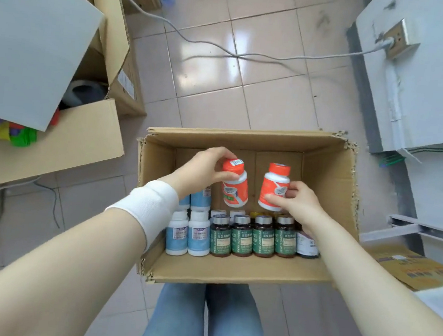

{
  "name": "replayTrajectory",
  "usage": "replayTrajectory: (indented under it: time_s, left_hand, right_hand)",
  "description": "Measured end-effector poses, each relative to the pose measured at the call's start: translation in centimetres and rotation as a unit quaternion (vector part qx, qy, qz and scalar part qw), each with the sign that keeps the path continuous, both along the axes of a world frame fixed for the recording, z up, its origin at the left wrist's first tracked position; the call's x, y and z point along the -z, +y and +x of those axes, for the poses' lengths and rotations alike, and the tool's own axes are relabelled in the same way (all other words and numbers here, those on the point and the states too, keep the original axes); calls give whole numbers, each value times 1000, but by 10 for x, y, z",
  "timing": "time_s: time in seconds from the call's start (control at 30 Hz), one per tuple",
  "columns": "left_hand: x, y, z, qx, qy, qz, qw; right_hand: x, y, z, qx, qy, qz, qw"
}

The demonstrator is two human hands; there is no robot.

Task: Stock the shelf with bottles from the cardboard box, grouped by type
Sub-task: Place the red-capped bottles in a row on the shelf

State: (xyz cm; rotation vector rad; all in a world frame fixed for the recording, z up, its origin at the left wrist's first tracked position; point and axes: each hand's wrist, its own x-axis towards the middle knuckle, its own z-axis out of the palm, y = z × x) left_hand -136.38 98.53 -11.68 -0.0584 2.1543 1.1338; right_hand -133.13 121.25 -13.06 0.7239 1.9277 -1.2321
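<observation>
An open cardboard box [237,273] stands on the floor in front of my legs. My left hand [201,170] grips an orange-and-white bottle [234,188] by its orange cap, lifted above the box. My right hand [299,201] holds a second orange-and-white bottle [274,186] by its body, beside the first. Standing in the box's near half are blue-and-white bottles [188,232] on the left, several brown bottles with green labels [253,237] in the middle, and a dark bottle with a white label [307,245] under my right forearm.
A white shelf unit [426,79] rises on the right, with a wall socket and a grey cable [239,54] trailing across the tiled floor. Larger open cardboard boxes [55,141] with colourful items stand on the left. A flattened yellow carton [411,267] lies to the right of the box.
</observation>
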Motion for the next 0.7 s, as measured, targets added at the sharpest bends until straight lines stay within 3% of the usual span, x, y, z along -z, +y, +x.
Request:
replayTrajectory:
  time_s: [0.23, 0.53, 0.7]
  left_hand:
    - [-162, 23, 25, -49, 60, 156, 985]
    - [-291, 71, 129, -53, 20, 338, 939]
    - [-375, 120, 206, 2, 7, 426, 905]
  right_hand:
    - [-154, 27, 52, 166, 82, -65, 981]
    - [-285, 15, 212, 360, 217, -131, 898]
    - [-363, 31, 309, 391, 315, -73, 862]
